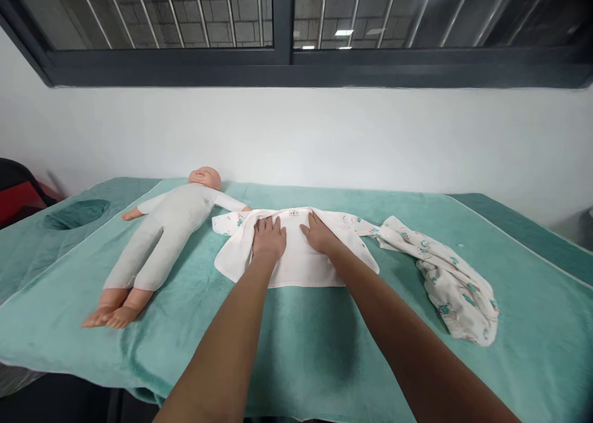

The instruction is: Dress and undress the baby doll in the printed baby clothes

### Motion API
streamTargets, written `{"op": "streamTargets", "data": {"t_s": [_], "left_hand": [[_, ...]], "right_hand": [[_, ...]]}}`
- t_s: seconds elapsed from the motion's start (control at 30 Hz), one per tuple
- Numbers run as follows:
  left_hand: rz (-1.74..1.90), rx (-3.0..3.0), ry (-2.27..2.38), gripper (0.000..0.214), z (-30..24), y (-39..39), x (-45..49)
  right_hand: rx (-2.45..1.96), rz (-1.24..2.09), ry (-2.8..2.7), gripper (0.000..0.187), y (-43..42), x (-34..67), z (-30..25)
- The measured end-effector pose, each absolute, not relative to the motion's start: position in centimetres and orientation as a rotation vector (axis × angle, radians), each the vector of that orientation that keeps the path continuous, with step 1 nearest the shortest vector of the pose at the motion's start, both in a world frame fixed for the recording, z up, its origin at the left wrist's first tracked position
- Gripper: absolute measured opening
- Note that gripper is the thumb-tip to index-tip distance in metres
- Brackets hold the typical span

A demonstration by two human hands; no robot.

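A small white baby shirt (306, 265) lies spread on the green cover with its front opened out, a label at its neck and printed sleeves stretched to both sides. My left hand (269, 238) rests flat on the inside of the shirt, left of the label, fingers apart. On the other side of the label, my right hand (319, 233) presses on the cloth with its fingers spread, the edge of the front panel beside it. To the left a baby doll (171, 219) in a white body lies on its back, one hand touching the shirt's left sleeve.
Crumpled printed baby trousers (456, 287) lie at the right, against the shirt's right sleeve. The padded bed (306, 343) has a round hole (76, 214) at its left end. A white wall and a barred window (278, 65) stand behind. Something red and black (21, 194) is at far left.
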State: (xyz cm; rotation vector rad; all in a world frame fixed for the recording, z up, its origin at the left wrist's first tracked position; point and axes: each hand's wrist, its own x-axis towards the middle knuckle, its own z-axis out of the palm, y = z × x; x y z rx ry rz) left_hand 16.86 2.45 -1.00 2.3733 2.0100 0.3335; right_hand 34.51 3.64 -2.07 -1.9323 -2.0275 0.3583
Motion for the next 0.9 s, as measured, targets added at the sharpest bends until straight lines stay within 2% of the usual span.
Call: {"op": "streamTargets", "data": {"t_s": [0.2, 0.4, 0.57, 0.9], "left_hand": [[0.322, 2.368, 2.011, 0.058, -1.1, 2.1, 16.9], [0.331, 2.389, 2.017, 0.059, -1.1, 0.8, 16.8], [0.369, 2.414, 2.008, 0.060, -1.2, -0.4, 16.5], [0.327, 2.436, 1.958, 0.061, -1.5, -2.0, 15.8]], "right_hand": [[-1.961, 0.296, -2.028, 0.071, 3.5, 34.4, -2.0], [-1.895, 0.105, -2.122, 0.053, 2.2, 33.1, -1.1], [-1.691, 0.011, -2.362, 0.047, 1.1, 32.3, -0.6], [-1.797, -0.030, -2.368, 0.070, -0.2, 32.4, -1.7]]}}
